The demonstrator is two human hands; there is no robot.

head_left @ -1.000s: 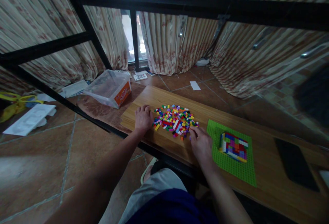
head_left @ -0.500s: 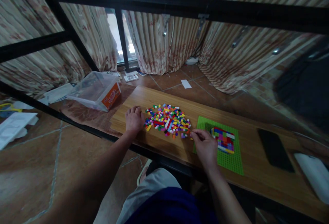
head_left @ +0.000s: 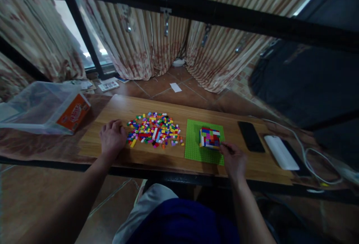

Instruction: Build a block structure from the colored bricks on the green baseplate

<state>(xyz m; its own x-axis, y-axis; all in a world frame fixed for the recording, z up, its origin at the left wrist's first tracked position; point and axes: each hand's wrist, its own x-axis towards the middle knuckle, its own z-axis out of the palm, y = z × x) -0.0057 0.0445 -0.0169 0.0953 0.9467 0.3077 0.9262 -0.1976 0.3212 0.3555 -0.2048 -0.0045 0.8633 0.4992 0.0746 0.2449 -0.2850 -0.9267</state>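
Note:
My left hand point(head_left: 112, 138) rests on the wooden tabletop, its fingers loosely spread and holding nothing, beside the left edge of a pile of small colourful toy bricks point(head_left: 157, 131). Right of the pile lies a green studded baseplate point(head_left: 193, 141). On it sits a low block built of many-coloured bricks point(head_left: 209, 138). My right hand point(head_left: 234, 158) is at the block's front right corner, thumb and fingertips pinched together. Whatever they hold, if anything, is too small and dark to make out.
A black phone point(head_left: 251, 136) and a white oblong device point(head_left: 281, 153) with a cable point(head_left: 322, 154) lie on the table's right part. A clear plastic bin point(head_left: 42, 105) with an orange label stands at the left. A dark metal bar point(head_left: 157, 1) crosses beyond the table.
My right hand has moved from between the pile and the baseplate to the right side of the brick block. My left hand stays beside the pile. The view has turned right.

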